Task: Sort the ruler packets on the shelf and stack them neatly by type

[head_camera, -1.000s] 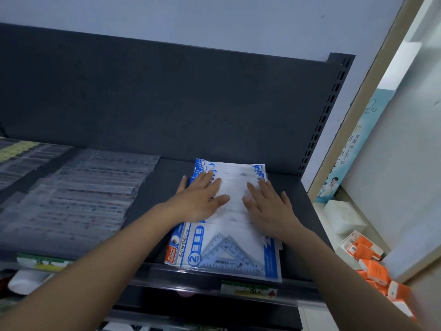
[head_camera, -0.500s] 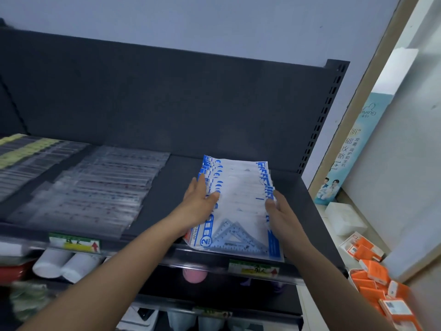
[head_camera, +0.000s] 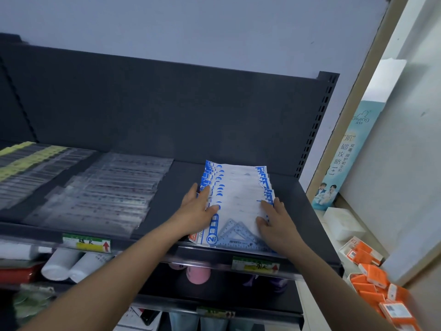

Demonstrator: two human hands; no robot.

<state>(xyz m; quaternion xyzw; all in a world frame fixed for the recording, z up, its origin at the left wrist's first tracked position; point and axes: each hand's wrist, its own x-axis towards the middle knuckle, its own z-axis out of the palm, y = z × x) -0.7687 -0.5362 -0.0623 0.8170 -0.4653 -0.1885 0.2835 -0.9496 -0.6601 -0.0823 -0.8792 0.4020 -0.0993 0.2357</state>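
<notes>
A fanned stack of blue-and-white set-square packets (head_camera: 238, 194) lies on the right part of the dark shelf (head_camera: 183, 173). My left hand (head_camera: 195, 211) presses against the stack's left edge with straight fingers, thumb lying on top. My right hand (head_camera: 274, 220) rests on the stack's right side, fingers spread flat over the packets. Clear straight-ruler packets (head_camera: 102, 194) lie in overlapping rows in the shelf's middle. More ruler packets with yellow tops (head_camera: 21, 161) lie at the far left.
Price labels (head_camera: 87, 243) sit on the shelf's front rail. White rolls (head_camera: 62, 263) and a pink object (head_camera: 198, 274) are on the lower shelf. Orange boxes (head_camera: 374, 287) are piled at the lower right, beside a white box (head_camera: 341, 220) and a poster (head_camera: 343, 154).
Both hands slid from the top of the packets out to the stack's two sides, then the right hand came back onto its right part. The stack looks more squared up.
</notes>
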